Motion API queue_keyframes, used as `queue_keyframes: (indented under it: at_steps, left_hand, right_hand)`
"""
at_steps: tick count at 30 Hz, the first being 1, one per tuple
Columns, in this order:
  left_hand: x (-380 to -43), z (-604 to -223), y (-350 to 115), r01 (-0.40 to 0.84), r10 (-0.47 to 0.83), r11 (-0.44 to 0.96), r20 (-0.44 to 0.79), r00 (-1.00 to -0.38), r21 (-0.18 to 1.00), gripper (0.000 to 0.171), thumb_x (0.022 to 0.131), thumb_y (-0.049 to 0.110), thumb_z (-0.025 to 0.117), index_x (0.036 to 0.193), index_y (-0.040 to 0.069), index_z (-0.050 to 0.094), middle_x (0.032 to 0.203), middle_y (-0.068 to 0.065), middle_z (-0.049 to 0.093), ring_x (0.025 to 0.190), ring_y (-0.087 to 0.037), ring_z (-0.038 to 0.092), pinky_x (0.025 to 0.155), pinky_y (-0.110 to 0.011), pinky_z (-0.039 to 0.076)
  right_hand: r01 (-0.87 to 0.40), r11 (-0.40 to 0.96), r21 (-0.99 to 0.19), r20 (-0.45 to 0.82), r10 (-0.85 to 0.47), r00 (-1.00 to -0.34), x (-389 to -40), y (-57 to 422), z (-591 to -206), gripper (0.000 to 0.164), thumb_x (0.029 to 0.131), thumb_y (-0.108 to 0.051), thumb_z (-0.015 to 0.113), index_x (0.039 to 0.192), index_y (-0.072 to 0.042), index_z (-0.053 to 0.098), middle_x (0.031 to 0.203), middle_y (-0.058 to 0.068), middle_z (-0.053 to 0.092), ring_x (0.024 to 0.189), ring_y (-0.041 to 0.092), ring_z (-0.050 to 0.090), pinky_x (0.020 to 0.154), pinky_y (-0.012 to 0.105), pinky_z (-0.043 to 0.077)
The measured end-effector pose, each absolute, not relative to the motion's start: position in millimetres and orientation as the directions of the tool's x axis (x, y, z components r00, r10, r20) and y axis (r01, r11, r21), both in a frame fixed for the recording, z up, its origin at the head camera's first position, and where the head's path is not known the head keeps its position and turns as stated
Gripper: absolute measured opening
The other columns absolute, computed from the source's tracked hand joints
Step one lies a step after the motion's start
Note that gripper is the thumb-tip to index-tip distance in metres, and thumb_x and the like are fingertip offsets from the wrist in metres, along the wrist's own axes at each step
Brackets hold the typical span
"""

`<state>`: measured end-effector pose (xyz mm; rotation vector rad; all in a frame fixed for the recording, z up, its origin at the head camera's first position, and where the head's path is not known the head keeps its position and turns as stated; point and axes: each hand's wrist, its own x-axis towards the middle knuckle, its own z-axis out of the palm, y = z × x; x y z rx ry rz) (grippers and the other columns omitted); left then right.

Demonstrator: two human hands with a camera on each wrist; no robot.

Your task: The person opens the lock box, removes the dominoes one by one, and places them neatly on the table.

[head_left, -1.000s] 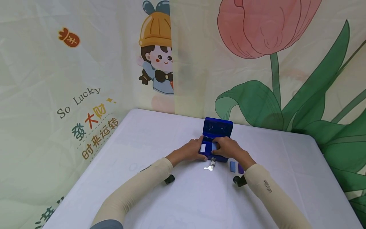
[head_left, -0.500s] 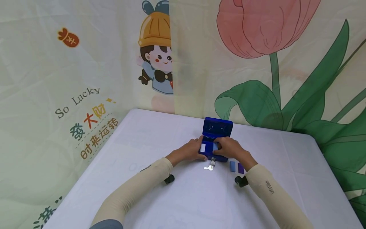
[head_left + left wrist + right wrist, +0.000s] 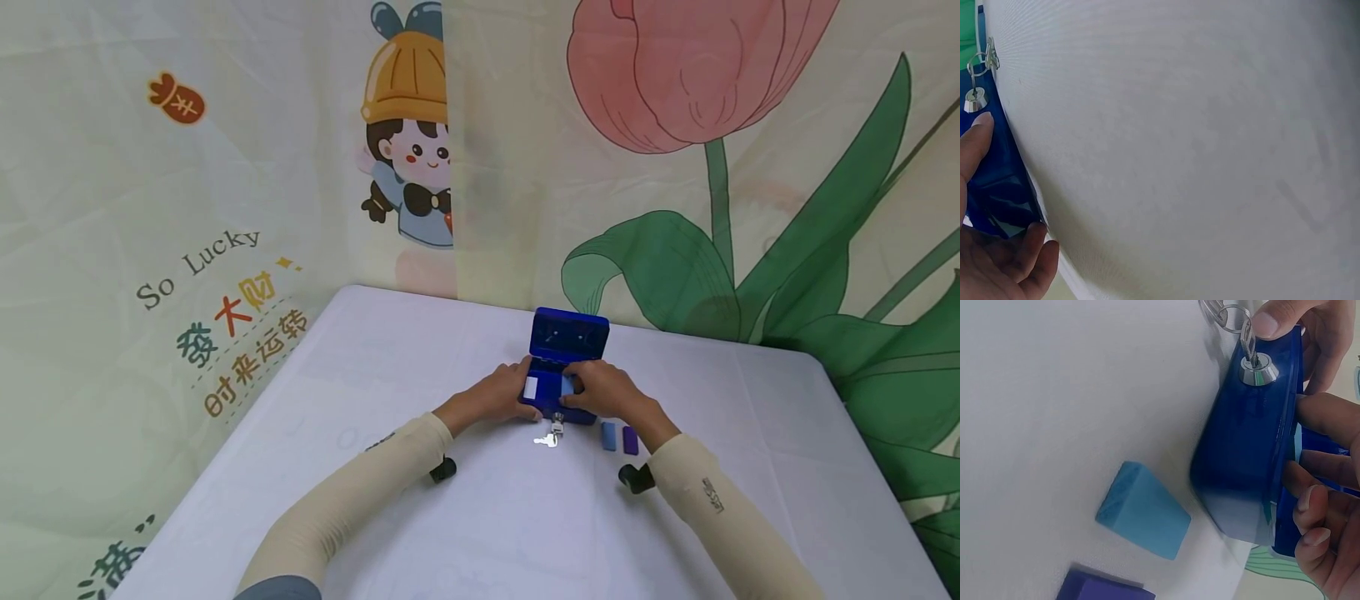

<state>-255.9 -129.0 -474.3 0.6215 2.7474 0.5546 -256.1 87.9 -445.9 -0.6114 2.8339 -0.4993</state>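
A white-covered table (image 3: 465, 533) stands before cloth hangings printed with a big pink tulip (image 3: 697, 71) and a cartoon child (image 3: 408, 158). Near the table's far edge sits a small blue metal box (image 3: 1241, 437), its lid (image 3: 569, 335) raised at the back.

A person's left hand (image 3: 498, 395) is clamped on the box's left end, thumb against the front face beside the lock (image 3: 1260, 370), fingers wrapped round the side. The right hand (image 3: 603, 390) reaches into the box over its right end; thumb and fingers are nearly together, pinching a light blue block (image 3: 567, 385) mostly hidden by them. A white piece (image 3: 531, 387) lies inside the box, toward its left end.

A key stands in the lock, with more keys (image 3: 551, 439) hanging on a ring in front of the box. On the table, just in front of the box's right end, lie a second blue block (image 3: 609, 437) and, farther right, a purple block (image 3: 631, 440), apart from each other.
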Motion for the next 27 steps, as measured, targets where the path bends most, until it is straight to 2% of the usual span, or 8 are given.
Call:
queue_keyframes:
  at_steps: [22,27]
  left_hand:
    - [-256.1,-473.5,-129.2,0.366,0.472,0.820,-0.160,-0.867,0.439,0.105,0.084,0.049,0.078,0.160,0.012,0.014,0.148,-0.018,0.049,0.134,-0.031,0.048,0.112,-0.048,0.041]
    - [-257.2,-475.3,-129.8,0.370,0.477,0.816,-0.154,-0.865,0.445,0.105,0.084,0.049,0.079,0.159,0.012,0.015,0.148,-0.017,0.050,0.133,-0.030,0.048,0.112,-0.047,0.040]
  right_hand:
    - [-0.363,0.855,-0.369,-0.118,-0.430,-0.895,-252.4,99.8,-438.5,0.055,0.087,-0.031,0.079,0.132,-0.003,0.063,0.093,0.005,0.068,0.079,0.018,0.061,0.073,0.035,0.056]
    - [-0.347,0.867,-0.357,-0.130,-0.414,-0.901,-251.1,104.1,-437.9,0.055,0.088,-0.032,0.078,0.132,-0.004,0.063,0.098,0.006,0.069,0.083,0.018,0.062,0.076,0.038,0.057]
